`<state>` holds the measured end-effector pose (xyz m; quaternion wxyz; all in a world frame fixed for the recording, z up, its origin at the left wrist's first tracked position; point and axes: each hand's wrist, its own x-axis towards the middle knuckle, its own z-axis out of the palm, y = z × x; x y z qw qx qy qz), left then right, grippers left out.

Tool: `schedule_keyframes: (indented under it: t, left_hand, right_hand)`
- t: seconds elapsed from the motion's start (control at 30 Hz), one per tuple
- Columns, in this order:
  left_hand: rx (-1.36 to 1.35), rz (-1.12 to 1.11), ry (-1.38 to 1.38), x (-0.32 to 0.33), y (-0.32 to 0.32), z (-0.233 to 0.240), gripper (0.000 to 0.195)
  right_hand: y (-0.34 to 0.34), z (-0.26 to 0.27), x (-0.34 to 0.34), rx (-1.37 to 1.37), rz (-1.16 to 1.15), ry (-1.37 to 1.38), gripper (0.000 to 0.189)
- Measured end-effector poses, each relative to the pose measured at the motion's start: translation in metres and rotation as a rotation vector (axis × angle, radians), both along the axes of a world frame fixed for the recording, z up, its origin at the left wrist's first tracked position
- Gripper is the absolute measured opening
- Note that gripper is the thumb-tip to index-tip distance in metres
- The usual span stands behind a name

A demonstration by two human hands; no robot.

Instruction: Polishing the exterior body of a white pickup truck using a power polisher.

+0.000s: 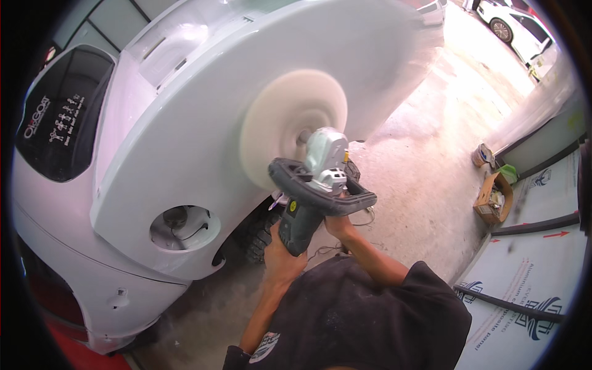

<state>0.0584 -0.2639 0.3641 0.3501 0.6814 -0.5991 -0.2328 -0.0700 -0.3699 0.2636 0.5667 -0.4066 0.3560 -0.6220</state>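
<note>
A rotary polisher (303, 226) with a dark body, silver gear head and black loop handle (323, 189) is held up in front of me. My left hand (284, 261) wraps its rear grip. Behind the loop handle, my right hand (338, 226) is closed at the tool, its fingers mostly hidden. The polisher's round cream pad (296, 106) is blurred as if spinning and lies against or very close to the white body panel (208, 138) of a vehicle. Lower on that panel is a round opening (185, 229) with a cable inside.
A knobbly tyre (259, 243) sits under the panel. A dark window (67, 113) with stickers is at left. Along the right wall panels (513, 277) stand a cardboard box (494, 199) and a bucket (483, 156). A cable (323, 249) trails low down. Another white car (513, 32) is farther off.
</note>
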Motion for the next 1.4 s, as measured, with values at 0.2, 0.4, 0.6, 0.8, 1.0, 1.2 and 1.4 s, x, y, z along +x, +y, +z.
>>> schedule_keyframes:
  t: [0.2, 0.4, 0.6, 0.8, 1.0, 1.2, 1.4]
  left_hand:
    - [0.107, -0.085, -0.18, -0.007, -0.015, 0.006, 0.075]
    - [0.094, -0.07, -0.137, 0.017, 0.0, 0.005, 0.076]
    - [0.167, 0.038, -0.136, 0.069, 0.066, -0.02, 0.073]
    - [0.059, 0.196, 0.111, 0.107, 0.13, -0.021, 0.066]
    - [-0.201, 0.211, -0.2, 0.168, 0.17, -0.043, 0.067]
    - [-0.292, 0.559, -0.07, 0.184, 0.179, -0.068, 0.083]
    - [-0.371, 0.237, -0.423, 0.165, 0.151, -0.049, 0.082]
  right_hand:
    - [-0.007, 0.063, -0.03, 0.105, 0.372, -0.442, 0.052]
    - [0.004, -0.03, 0.01, 0.19, -0.008, -0.359, 0.054]
    - [0.083, -0.034, 0.051, -0.045, 0.041, 0.094, 0.03]
    - [0.128, 0.083, 0.097, 0.332, 0.377, 0.023, 0.026]
    - [0.131, 0.138, 0.158, 0.036, 0.762, -0.065, 0.035]
    - [0.125, 0.18, 0.191, -0.27, 0.697, 0.155, 0.049]
    - [0.115, 0.146, 0.165, -0.099, 0.709, 0.011, 0.056]
